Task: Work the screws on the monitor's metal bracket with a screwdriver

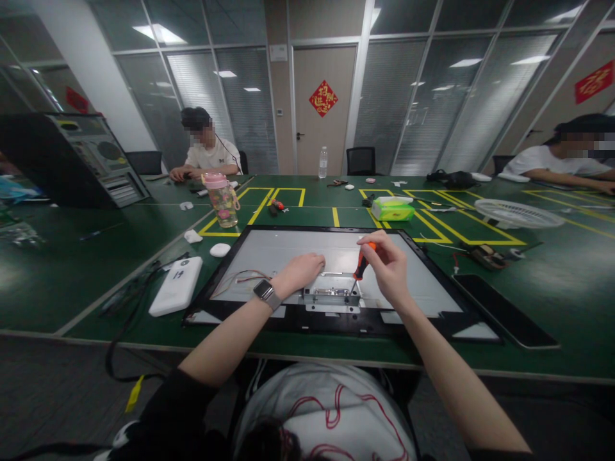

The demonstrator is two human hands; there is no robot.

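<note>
My right hand [388,269] grips a screwdriver [361,261] with an orange and black handle. Its shaft slants down to a small metal housing [331,299], which has connectors along its front side and sits on the near part of a flat display panel [288,241]. The panel lies on the green table, grey with a black frame. My left hand [302,272], with a watch [266,292] on the wrist, is curled at the housing's far left corner. Its fingertips are partly hidden, so what they hold is unclear. Thin wires [245,276] lie on the panel left of that hand.
Left of the panel are a white box-shaped device [176,286], a white oval case [220,250], black cables [129,307] and a pink-lidded bottle [221,202]. A black phone-like slab [504,310] lies right. Behind stand a green tissue pack [393,209] and a racket [519,213]. Two people sit across.
</note>
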